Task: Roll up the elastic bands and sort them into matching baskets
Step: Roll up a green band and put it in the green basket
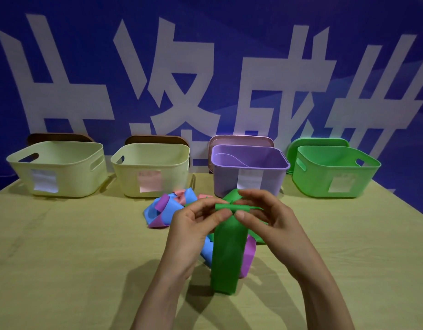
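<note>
Green band (226,256), top rolled, pinched by left hand (190,226) and right hand (267,217) before four baskets (70,163).

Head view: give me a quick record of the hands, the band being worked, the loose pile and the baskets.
left hand: pinches the rolled top end of the green band
right hand: pinches the same end
green band: only the top end is rolled; the rest trails down toward the table
loose pile: blue, purple and pink bands, behind and under the hands
back row, left to right: left cream basket, second cream basket, purple basket, green basket
</note>
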The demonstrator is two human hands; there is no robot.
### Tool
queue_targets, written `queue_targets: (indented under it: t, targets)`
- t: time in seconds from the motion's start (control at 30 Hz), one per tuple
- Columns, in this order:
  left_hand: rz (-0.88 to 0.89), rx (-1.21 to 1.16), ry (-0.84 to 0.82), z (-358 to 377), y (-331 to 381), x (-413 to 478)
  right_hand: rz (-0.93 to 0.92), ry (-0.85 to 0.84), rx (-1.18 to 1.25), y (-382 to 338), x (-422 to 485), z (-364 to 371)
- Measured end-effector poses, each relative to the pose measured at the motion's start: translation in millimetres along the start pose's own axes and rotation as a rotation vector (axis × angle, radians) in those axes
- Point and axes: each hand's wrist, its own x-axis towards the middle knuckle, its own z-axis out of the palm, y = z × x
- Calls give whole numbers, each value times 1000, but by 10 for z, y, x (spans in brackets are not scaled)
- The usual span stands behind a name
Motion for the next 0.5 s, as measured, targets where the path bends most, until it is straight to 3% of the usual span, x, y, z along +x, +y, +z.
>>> queue_targets:
  t: [0.2, 0.37, 0.5]
  targets:
    - [39, 55, -26, -11, 10, -4, -35, 28, -14, -7, 15, 36]
    - [-61, 90, -106, 1, 13, -37, -66, 73, 62, -19, 14, 10]
    - [-98, 90, -73, 9, 44, -38, -86, 71, 65, -43, 8, -13]
